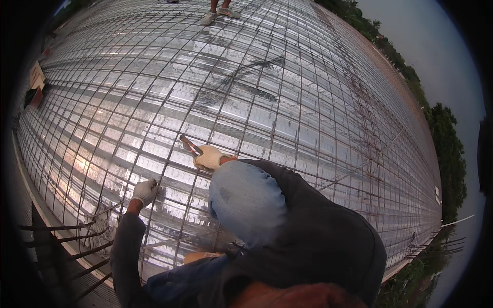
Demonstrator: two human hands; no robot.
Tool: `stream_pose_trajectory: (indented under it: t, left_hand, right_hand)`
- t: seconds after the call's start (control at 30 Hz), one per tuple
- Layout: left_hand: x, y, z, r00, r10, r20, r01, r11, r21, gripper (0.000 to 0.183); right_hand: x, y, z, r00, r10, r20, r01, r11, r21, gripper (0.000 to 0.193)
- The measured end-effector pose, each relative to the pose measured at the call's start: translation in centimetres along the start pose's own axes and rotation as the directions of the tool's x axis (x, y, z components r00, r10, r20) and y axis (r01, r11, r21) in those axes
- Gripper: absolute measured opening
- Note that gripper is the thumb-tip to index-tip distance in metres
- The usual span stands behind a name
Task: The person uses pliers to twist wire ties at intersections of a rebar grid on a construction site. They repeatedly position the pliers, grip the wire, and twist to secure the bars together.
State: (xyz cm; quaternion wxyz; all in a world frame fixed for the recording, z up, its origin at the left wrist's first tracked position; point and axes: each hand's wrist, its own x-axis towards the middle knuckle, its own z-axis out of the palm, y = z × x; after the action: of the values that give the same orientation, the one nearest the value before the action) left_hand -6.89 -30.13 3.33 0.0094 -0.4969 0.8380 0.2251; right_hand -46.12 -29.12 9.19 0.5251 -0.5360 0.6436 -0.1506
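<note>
My right hand (208, 157), in a pale knit glove, is closed around a pair of pliers (190, 146) with red and white on the handles. The head of the pliers points up and to the left, over the steel rebar grid (165, 160). Lower and to the left, my left hand (146, 192), gloved too, is closed in a fist close to a bar of the grid. Whatever its fingers may hold is too small to make out. My bent knee in faded blue jeans (246, 200) sits just below the right hand.
Shiny ribbed metal decking (262, 120) lies under the grid. Thick bent bars (84, 254) stick out at the lower left edge. Another person's shoes (220, 15) stand on the grid at the far side. Trees (446, 149) line the right beyond the deck.
</note>
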Motion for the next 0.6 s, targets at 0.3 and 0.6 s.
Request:
stream_pose_trajectory:
  t: [0.3, 0.6]
  left_hand:
    - [-0.2, 1.4, 1.4, 1.000, 0.021, -0.012, -0.022, 0.998, -0.052, 0.021]
    - [0.3, 0.0, 1.7, 0.999, 0.018, 0.047, -0.014, 0.996, -0.091, 0.022]
  right_hand:
    - [-5.6, 0.9, -1.3, 0.999, -0.033, -0.032, 0.045, 0.805, 0.591, 0.019]
    - [-5.2, 1.6, -1.2, 0.998, -0.056, -0.029, 0.063, 0.868, 0.493, 0.020]
